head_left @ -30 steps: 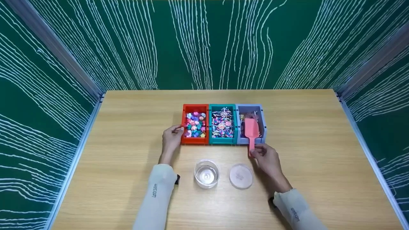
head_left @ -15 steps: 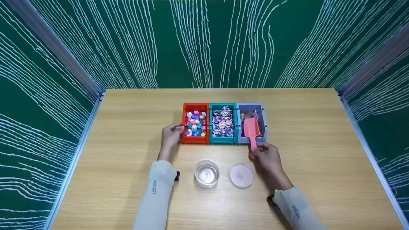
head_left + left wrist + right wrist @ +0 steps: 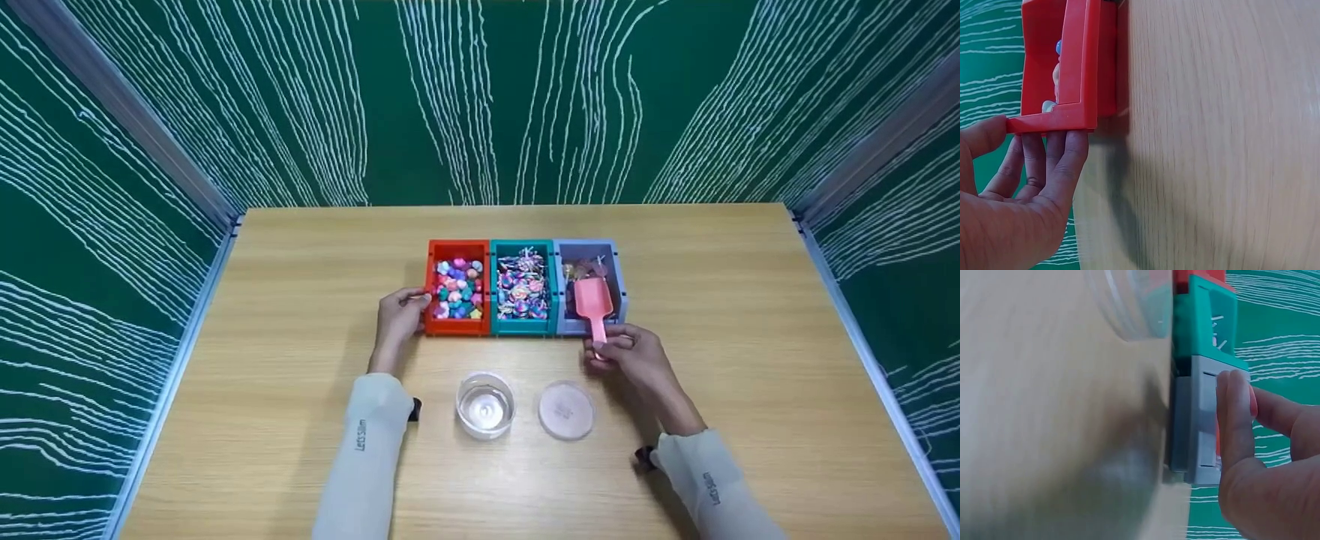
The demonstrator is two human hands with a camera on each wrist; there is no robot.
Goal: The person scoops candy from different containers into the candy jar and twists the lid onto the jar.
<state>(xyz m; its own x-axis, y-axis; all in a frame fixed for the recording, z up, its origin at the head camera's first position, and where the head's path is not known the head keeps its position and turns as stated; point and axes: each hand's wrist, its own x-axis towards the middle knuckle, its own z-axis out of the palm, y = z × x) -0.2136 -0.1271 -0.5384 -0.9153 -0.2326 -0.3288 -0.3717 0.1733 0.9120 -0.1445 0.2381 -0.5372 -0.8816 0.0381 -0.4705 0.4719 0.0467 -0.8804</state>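
Note:
In the head view my right hand (image 3: pixel 634 356) pinches the handle of a small pink scoop (image 3: pixel 594 298). The scoop's blade hangs over the front of a grey-lilac bin (image 3: pixel 621 281), hiding part of its contents. My left hand (image 3: pixel 397 319) holds the side of a red bin (image 3: pixel 429 319); in the left wrist view the thumb lies at its rim and the fingertips press below it. Small colourful pieces (image 3: pixel 457 289) fill the red bin. Between the two stands a teal bin (image 3: pixel 523 328), holding patterned pieces with thin white sticks.
Nearer to me on the wooden table (image 3: pixel 315 300) stand a clear round tub (image 3: pixel 486 405) and, right of it, a round translucent lid (image 3: pixel 566 410) lying flat. Green walls with white lines enclose the table's back and sides.
The scoop has shifted slightly and its handle now slants toward the right. My right wrist and forearm have swung a little to the right. The left hand keeps its place on the red bin.

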